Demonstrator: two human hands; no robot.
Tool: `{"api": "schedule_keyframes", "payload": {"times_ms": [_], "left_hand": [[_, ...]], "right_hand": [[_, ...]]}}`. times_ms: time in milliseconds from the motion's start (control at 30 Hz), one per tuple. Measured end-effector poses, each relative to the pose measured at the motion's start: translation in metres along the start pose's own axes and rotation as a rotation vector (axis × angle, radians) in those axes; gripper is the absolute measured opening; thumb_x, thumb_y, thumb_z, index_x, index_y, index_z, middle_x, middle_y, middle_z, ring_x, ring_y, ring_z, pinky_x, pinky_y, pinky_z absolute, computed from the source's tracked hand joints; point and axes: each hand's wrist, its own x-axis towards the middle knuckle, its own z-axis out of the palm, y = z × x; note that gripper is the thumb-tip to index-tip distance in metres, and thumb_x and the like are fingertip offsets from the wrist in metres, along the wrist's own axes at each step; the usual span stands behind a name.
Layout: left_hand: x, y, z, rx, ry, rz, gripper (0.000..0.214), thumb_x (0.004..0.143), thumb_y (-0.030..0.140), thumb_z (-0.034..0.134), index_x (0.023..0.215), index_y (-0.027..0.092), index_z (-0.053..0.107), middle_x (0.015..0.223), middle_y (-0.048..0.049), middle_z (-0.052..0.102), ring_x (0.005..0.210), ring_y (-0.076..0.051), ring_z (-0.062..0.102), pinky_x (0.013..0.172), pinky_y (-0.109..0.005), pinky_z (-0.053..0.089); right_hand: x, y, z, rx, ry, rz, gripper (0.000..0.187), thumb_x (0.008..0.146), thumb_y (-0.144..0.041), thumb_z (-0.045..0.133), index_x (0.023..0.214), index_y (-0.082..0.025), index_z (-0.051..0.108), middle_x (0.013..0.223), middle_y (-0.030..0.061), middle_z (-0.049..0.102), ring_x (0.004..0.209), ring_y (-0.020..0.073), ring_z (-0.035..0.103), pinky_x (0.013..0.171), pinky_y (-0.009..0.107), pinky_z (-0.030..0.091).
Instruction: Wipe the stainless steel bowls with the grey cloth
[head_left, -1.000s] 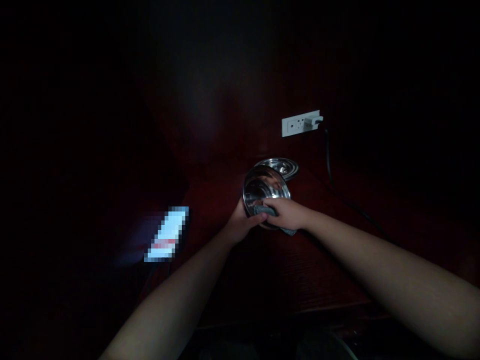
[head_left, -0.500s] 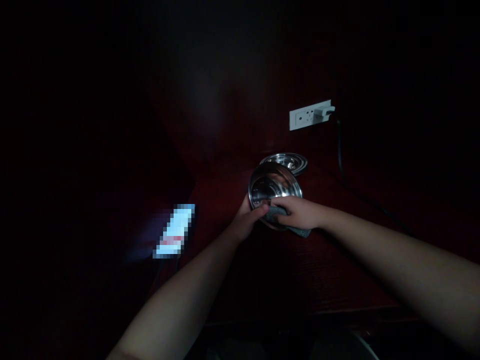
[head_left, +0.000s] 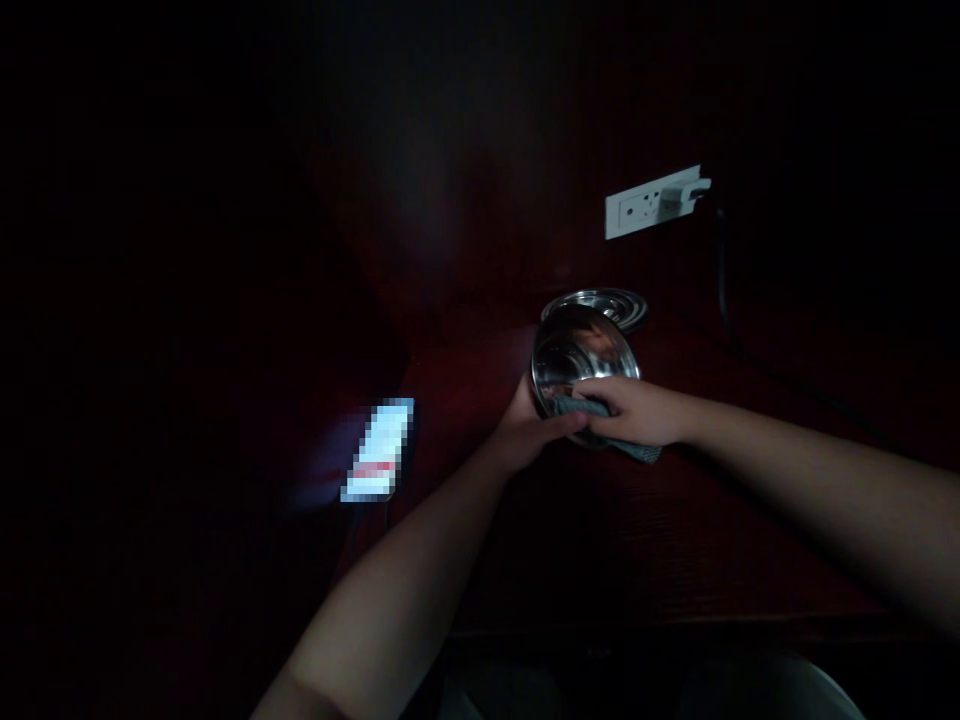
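Vs. 1.0 s ago: all items sit further right and a little higher in the head view, most likely a turn of the camera rather than of the objects. Left to right: lit screen [head_left: 379,450], pixelated, near the left edge of the dark red table [head_left: 465,365]. Left hand [head_left: 526,430] closed on the steel bowl [head_left: 576,345], thumb over its near rim, remaining fingers hidden behind the wall. Bowl tilted, mouth towards the wearer, above the middle of the table; contact with the surface cannot be told. Ringed metal disc [head_left: 628,305] behind it, partly covered. Grey-green cloth [head_left: 581,405] lies against the lower inside of the bowl, loose end hanging below the right hand [head_left: 643,410], whose fingers are bent and pinching it, with little gap. Wall socket [head_left: 637,208] with 1 white plug further back; black cable [head_left: 722,265] at far right. Both grips and the cloth's place in the bowl match the 2 earlier views closely; judged: work at the bowl is at the same stage, hold steady.
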Motion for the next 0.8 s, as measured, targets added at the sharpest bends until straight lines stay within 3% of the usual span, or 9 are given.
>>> {"api": "schedule_keyframes", "payload": {"times_ms": [233,533,800], "left_hand": [[0.003,-0.004,-0.002,-0.075,0.010,0.000,0.079,0.060,0.035,0.084,0.128,0.018,0.047,0.123,-0.0140,0.061,0.117,-0.031,0.057,0.099,-0.044,0.043],[0.006,-0.011,-0.004,-0.127,-0.001,-0.043,0.075,0.060,0.037,0.084,0.124,0.017,0.051,0.117,-0.0133,0.064,0.112,-0.030,0.060,0.099,-0.046,0.043],[0.006,-0.009,-0.003,-0.123,-0.015,-0.032,0.081,0.059,0.039,0.085,0.127,0.017,0.048,0.126,-0.0153,0.060,0.120,-0.033,0.055,0.101,-0.046,0.042]], "right_hand": [[0.000,-0.004,0.001,-0.032,0.011,-0.016,0.009,0.081,-0.025,0.051,0.083,-0.018,0.056,0.077,0.0038,0.061,0.068,0.0155,0.054,0.063,0.029,0.043],[-0.004,0.004,-0.004,-0.310,0.044,-0.012,0.037,0.080,-0.021,0.057,0.116,-0.022,0.063,0.108,0.0091,0.069,0.097,0.0256,0.063,0.086,0.040,0.047],[-0.004,0.005,-0.005,-0.374,0.033,0.034,0.040,0.080,-0.022,0.057,0.120,-0.022,0.063,0.109,0.0097,0.070,0.096,0.0269,0.064,0.085,0.042,0.047]]}}
